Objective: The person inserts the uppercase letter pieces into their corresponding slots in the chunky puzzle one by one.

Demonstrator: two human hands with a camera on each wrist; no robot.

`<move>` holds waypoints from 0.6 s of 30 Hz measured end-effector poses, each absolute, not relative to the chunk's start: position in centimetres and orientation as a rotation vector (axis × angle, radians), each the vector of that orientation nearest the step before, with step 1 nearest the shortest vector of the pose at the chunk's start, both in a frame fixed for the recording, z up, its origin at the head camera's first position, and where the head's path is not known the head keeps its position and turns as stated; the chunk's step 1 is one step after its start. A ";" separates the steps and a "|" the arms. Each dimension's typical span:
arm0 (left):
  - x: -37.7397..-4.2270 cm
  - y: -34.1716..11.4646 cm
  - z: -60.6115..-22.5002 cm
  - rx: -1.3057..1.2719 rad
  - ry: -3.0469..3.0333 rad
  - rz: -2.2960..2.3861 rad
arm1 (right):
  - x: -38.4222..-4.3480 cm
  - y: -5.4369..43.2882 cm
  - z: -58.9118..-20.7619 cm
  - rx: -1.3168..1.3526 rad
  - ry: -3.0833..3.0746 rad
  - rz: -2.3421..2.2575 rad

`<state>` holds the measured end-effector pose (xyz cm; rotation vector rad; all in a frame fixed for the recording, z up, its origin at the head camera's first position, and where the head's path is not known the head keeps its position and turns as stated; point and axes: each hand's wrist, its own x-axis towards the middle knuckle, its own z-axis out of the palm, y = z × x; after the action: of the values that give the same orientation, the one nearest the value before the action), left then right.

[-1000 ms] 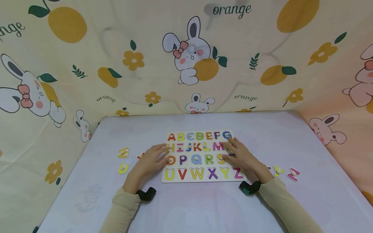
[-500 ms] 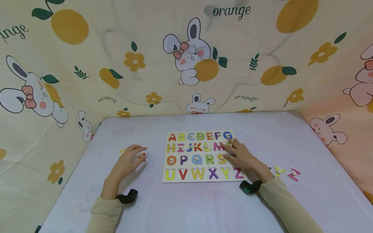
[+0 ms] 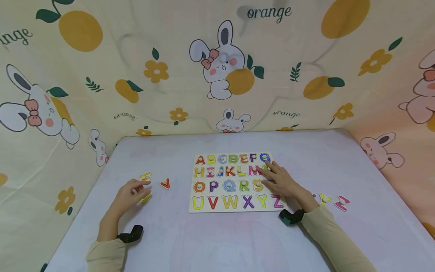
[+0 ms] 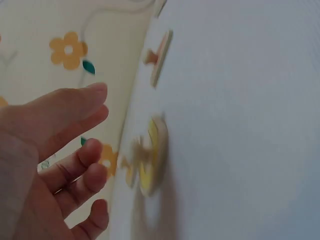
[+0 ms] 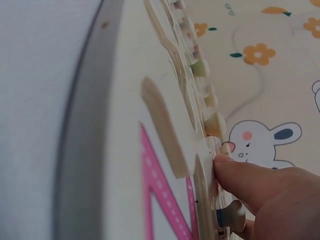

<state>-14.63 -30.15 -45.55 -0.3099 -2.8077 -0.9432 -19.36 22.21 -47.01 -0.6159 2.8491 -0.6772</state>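
My left hand hovers over the yellow U piece on the left of the table. In the left wrist view its fingers are loosely bent and apart from the knobbed U piece. The yellow W piece lies just beyond, partly covered, and the red V piece to the right. My right hand rests with spread fingers on the right side of the wooden alphabet puzzle board. The right wrist view has its thumb against the board, beside a knob. Some letters there are hidden.
Right of the board lie a yellow Y piece, a pink Z piece and a purple piece mostly behind the right wrist. Knobbed letters fill the visible upper rows. A printed curtain stands behind the white table.
My left hand has left the board's left edge and moved left, past the V piece, to the U piece. My right hand has stayed on the board.
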 end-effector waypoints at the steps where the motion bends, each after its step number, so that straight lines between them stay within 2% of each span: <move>1: -14.5 -30.5 -45.7 -0.294 -2.814 -0.955 | -19.3 22.2 -47.0 -0.621 2.854 -0.676; 18: -13.7 -32.2 -46.7 -0.089 -2.928 -0.998 | -19.5 22.1 -47.2 -0.627 2.885 -0.644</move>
<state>-13.69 -32.16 -46.72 -0.0890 -2.9275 -0.9980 -19.45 22.11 -47.17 -0.6269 2.8846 -0.6440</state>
